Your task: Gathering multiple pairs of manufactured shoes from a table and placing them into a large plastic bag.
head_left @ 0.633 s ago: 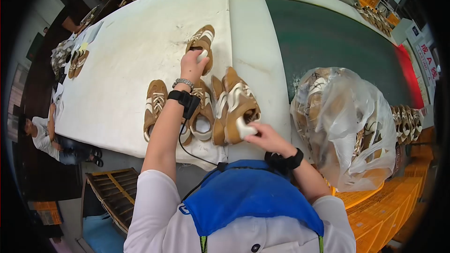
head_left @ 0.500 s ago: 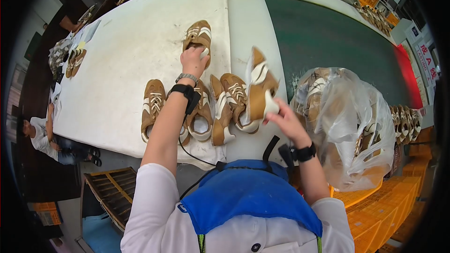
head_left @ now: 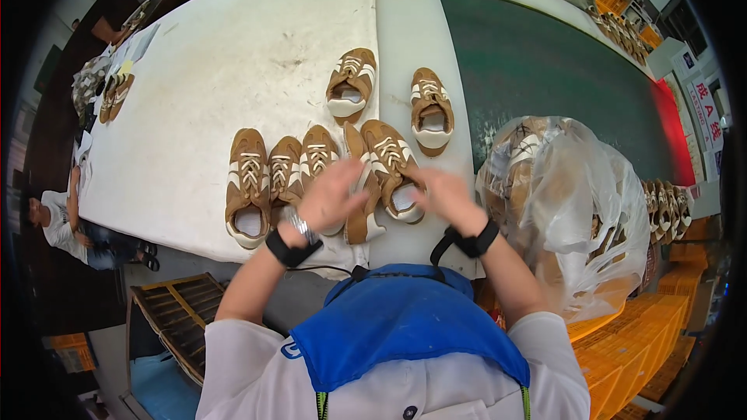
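A clear bag holds brown shoes (partly hidden by its folds). The left hand and right hand, fingers loosely spread, are over the shoe row on the white table.

Right far shoe now down on the table, right hand off it, left hand off left far shoe
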A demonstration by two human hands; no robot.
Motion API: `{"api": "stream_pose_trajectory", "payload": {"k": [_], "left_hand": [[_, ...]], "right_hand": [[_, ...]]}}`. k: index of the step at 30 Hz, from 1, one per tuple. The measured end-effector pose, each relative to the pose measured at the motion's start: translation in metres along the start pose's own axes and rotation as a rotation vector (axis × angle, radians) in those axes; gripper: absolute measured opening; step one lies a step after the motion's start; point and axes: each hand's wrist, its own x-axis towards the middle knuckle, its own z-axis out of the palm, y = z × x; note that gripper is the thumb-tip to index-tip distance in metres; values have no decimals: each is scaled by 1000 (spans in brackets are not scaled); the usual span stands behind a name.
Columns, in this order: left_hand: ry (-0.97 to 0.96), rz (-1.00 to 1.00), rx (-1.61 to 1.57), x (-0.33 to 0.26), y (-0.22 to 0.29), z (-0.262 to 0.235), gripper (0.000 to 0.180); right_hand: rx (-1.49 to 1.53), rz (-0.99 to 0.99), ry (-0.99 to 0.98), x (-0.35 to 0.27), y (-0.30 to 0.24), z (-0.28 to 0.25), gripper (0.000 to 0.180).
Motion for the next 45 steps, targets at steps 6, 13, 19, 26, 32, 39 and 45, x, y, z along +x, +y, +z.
{"api": "stream_pose_trajectory", "payload": {"k": [6,13,19,26,32,39,45], "left_hand": [[-29,-21,163,-42,40,30,54],[75,-226,159,-58,45,32,57],[-56,-372,194,-59,52,37,62],[295,-356,-116,-62,40,29,55],[483,-467,-960,-51,51,8,44],[331,-232,-396,-51,78,12,51],[172,-96,-297,-44,92,16,52]], "right_hand": [[-60,-52,-99,-47,13,24,27],[1942,756,518,-47,-40,-51,57],[2293,128,32,-74,2,-38,57],[1404,402,288,-84,-1,-40,43],[5,29,-383,-118,13,9,26],[168,97,-28,-80,-51,-35,34],[496,-68,-134,-66,-72,-29,29]]}}
